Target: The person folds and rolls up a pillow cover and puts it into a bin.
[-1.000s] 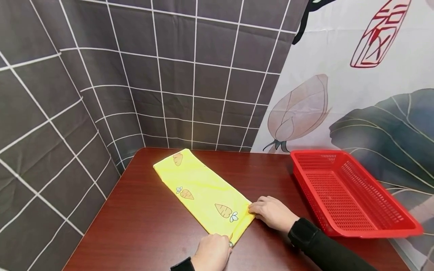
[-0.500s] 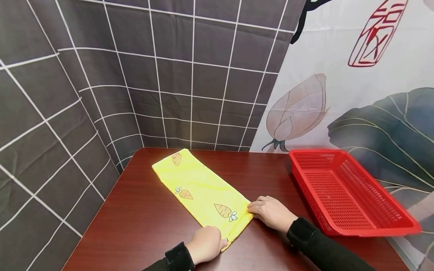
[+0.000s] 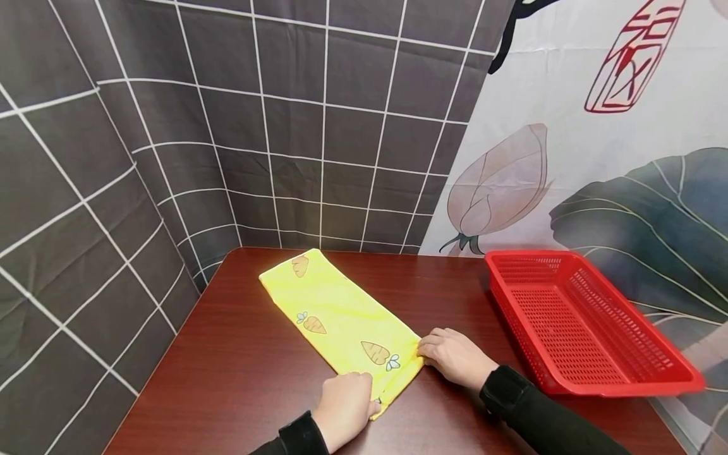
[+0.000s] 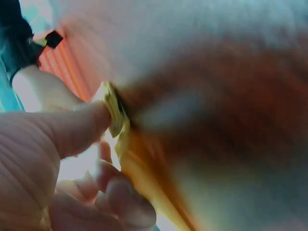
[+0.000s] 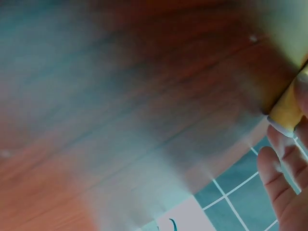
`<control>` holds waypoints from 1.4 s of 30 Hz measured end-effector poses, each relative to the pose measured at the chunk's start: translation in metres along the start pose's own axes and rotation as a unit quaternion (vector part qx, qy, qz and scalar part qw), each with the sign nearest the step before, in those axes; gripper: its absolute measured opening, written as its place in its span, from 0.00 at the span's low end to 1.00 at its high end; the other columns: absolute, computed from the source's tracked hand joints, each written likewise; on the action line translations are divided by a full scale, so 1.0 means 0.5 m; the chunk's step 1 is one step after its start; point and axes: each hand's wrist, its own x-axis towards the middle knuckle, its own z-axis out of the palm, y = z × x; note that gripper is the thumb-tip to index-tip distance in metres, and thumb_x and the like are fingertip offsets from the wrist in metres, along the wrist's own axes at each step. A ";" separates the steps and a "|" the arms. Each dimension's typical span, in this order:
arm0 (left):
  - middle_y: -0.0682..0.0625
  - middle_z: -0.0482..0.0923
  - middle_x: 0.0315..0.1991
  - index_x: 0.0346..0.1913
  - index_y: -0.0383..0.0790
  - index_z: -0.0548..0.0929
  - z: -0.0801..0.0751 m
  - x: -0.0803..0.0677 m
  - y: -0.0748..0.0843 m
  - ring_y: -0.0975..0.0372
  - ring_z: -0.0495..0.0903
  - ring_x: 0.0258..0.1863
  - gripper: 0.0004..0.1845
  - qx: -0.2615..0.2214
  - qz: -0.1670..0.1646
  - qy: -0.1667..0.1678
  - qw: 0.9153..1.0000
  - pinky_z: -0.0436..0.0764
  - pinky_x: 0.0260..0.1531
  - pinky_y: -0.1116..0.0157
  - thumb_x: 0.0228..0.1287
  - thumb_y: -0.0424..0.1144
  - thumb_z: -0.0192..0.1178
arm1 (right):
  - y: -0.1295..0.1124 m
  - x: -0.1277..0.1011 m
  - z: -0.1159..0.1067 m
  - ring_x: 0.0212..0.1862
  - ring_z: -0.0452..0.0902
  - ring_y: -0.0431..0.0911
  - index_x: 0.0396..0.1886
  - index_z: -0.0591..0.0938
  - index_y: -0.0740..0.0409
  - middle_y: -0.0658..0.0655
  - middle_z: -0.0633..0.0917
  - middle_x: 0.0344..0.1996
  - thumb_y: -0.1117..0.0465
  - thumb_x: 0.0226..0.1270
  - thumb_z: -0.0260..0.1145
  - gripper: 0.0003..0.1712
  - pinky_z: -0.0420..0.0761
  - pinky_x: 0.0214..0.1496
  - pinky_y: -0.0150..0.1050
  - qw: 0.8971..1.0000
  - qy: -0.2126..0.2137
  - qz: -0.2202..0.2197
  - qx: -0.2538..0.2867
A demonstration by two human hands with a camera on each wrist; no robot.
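A yellow cloth (image 3: 341, 322) printed with carrots lies folded into a long strip on the dark wooden table (image 3: 239, 379), running from the far left toward me. My left hand (image 3: 348, 404) pinches its near left corner; the left wrist view shows the thumb (image 4: 72, 130) pressed on the yellow edge (image 4: 115, 110). At the near right corner my right hand (image 3: 455, 355) holds the cloth, and the right wrist view shows fingers (image 5: 284, 178) against a yellow fold (image 5: 288, 108).
A red perforated plastic basket (image 3: 586, 322) stands on the table's right side, with nothing in it. Grey tiled fabric walls close the left and back. A printed flower backdrop hangs behind the basket.
The left hand has shifted slightly up and left along the cloth's near corner. The cloth's near end has drawn in a little. The right hand has barely moved.
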 end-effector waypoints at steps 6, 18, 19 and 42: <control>0.57 0.75 0.25 0.27 0.51 0.80 0.005 0.001 0.008 0.62 0.79 0.26 0.16 0.010 0.026 0.024 0.999 0.79 0.27 0.57 0.60 0.51 0.77 | -0.003 -0.011 -0.005 0.47 0.82 0.43 0.41 0.91 0.47 0.46 0.90 0.40 0.60 0.63 0.79 0.08 0.85 0.52 0.40 1.000 0.005 0.015 0.004; 0.60 0.72 0.18 0.19 0.53 0.77 -0.012 0.002 -0.012 0.64 0.73 0.20 0.20 -0.021 0.017 -0.007 1.000 0.76 0.25 0.58 0.62 0.50 0.75 | 0.004 -0.002 -0.053 0.34 0.75 0.36 0.35 0.91 0.42 0.38 0.87 0.29 0.57 0.61 0.81 0.05 0.80 0.40 0.34 0.969 -0.151 0.122 0.154; 0.61 0.71 0.18 0.19 0.53 0.77 -0.014 0.002 -0.014 0.65 0.72 0.20 0.20 -0.034 0.016 -0.015 0.999 0.75 0.25 0.59 0.62 0.50 0.75 | 0.008 0.001 -0.054 0.33 0.74 0.35 0.34 0.91 0.42 0.38 0.86 0.28 0.56 0.62 0.81 0.05 0.79 0.39 0.34 0.956 -0.167 0.151 0.188; 0.54 0.77 0.25 0.26 0.48 0.88 0.002 -0.033 0.032 0.63 0.76 0.27 0.08 0.117 0.085 0.096 0.985 0.78 0.20 0.61 0.63 0.36 0.68 | -0.021 0.010 -0.046 0.34 0.77 0.34 0.35 0.92 0.43 0.42 0.88 0.32 0.61 0.59 0.82 0.09 0.86 0.44 0.33 0.978 -0.126 0.099 0.134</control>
